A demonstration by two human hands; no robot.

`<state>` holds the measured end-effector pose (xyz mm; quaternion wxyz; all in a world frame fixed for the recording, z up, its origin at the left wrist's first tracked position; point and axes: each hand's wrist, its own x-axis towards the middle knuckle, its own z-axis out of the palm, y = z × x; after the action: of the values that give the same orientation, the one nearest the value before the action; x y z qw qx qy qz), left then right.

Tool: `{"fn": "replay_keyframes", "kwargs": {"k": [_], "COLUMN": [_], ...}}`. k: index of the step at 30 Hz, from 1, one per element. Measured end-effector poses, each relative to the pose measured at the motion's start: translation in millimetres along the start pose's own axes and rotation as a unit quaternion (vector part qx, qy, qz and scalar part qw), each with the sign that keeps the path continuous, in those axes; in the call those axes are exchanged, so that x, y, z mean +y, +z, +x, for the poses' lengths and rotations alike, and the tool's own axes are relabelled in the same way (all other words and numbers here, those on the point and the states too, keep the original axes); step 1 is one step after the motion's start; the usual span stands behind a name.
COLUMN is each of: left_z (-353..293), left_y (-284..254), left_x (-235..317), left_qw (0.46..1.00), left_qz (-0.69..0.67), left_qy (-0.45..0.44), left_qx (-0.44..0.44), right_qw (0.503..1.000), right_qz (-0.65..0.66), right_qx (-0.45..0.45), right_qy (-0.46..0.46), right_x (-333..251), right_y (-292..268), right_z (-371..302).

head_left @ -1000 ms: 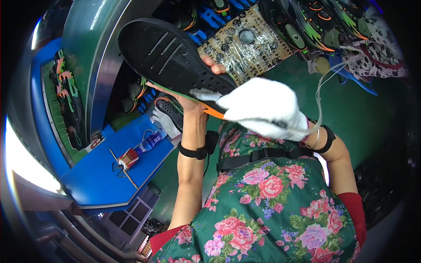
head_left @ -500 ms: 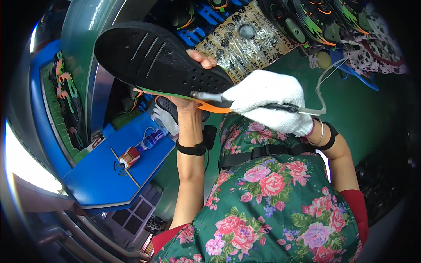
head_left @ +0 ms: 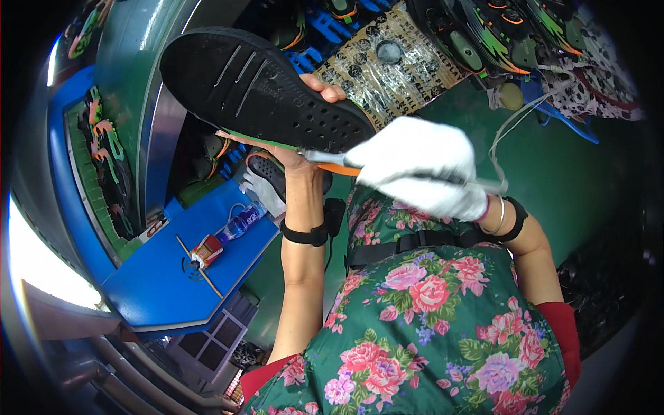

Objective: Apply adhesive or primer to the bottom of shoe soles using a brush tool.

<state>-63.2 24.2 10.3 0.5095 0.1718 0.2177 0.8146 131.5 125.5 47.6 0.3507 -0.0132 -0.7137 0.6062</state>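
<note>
While the left hand (head_left: 304, 149) grips the shoe (head_left: 263, 90) sole-up to expose its edge, the gloved right hand (head_left: 422, 173) clasps a tool (head_left: 325, 158) against that edge.

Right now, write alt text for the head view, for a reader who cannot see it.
A person holds a black shoe sole up in the bare left hand while the white-gloved right hand puts a thin tool to its edge. A blue table with a small bottle lies to the left.
</note>
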Motion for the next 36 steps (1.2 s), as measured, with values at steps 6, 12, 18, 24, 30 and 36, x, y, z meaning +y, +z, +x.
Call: {"fn": "replay_keyframes", "kwargs": {"k": [6, 12, 18, 24, 30, 36], "left_z": [8.0, 11.5, 16.7, 18.5, 22.2, 27.8], "left_y": [-0.9, -1.3, -0.2, -1.7, 3.0, -1.4], "left_x": [-0.3, 3.2, 6.9, 14.4, 11.9, 5.5], "left_qw": [0.999, 0.994, 0.993, 0.993, 0.996, 0.999], "left_qz": [0.010, 0.083, 0.081, 0.118, 0.061, 0.008], "left_qy": [0.037, 0.049, 0.047, 0.008, -0.012, -0.010], "left_qx": [-0.024, -0.043, -0.068, -0.023, -0.064, -0.050], "right_qw": [0.999, 0.999, 0.993, 0.994, 0.999, 0.995], "right_qz": [-0.044, -0.002, 0.070, 0.042, -0.034, -0.075], "right_qx": [0.004, -0.015, 0.022, 0.023, -0.031, -0.032], "right_qy": [-0.011, 0.032, 0.097, 0.099, 0.015, -0.059], "right_x": [-2.1, -2.3, 1.4, -1.4, -2.4, -10.8], "right_y": [-1.9, -9.3, -11.8, -13.5, -21.8, -8.5], "right_z": [-1.6, 0.4, -1.3, -1.7, -0.4, -5.3]}}
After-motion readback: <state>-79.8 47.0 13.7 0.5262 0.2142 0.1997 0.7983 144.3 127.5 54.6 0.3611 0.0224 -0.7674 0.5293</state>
